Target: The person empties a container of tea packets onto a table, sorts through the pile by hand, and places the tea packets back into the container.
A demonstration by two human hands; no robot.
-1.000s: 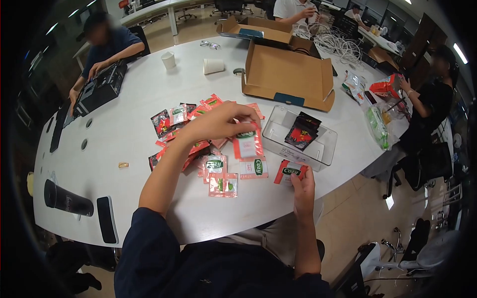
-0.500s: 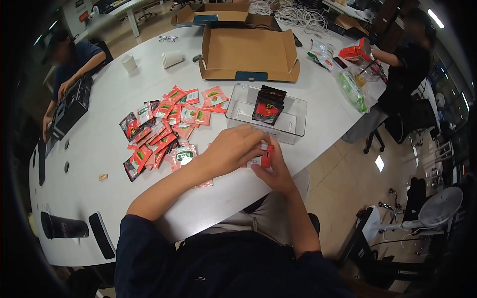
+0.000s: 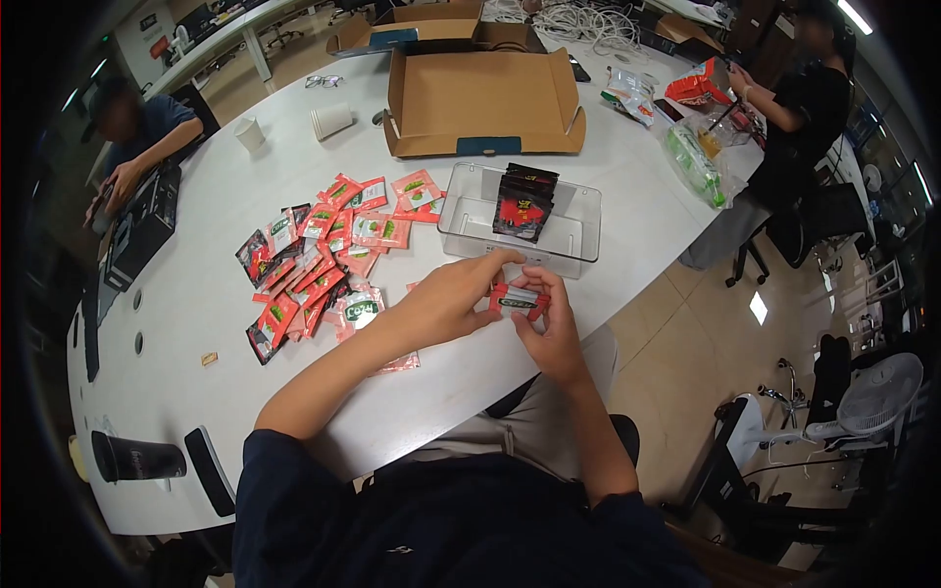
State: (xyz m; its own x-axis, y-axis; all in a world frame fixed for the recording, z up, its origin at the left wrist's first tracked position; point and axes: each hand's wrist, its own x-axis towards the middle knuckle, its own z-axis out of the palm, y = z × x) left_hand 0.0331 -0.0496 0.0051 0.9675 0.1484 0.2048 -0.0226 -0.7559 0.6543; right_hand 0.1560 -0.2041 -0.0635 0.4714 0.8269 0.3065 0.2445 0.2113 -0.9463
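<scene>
Close to the table's front edge, my left hand (image 3: 459, 298) and my right hand (image 3: 554, 338) both grip a small stack of red sachets (image 3: 519, 301), one hand at each end. Just beyond them stands a clear plastic bin (image 3: 573, 235), with several black and red sachets (image 3: 522, 203) upright inside it. Left of my hands lies a loose pile of red, pink and black sachets (image 3: 319, 274). Part of a pink sachet (image 3: 400, 363) shows beyond my left forearm.
An open cardboard box (image 3: 480, 98) lies behind the bin. Paper cups (image 3: 331, 122) and glasses (image 3: 323, 81) are back left. A dark tumbler (image 3: 139, 458) and a phone (image 3: 210, 470) lie front left. People sit left and right; snack bags (image 3: 696, 162) are on the right.
The sachets between my hands have turned so that their green label faces up. My left hand's fingers have shifted to the stack's left end. The person on the right has raised their hands.
</scene>
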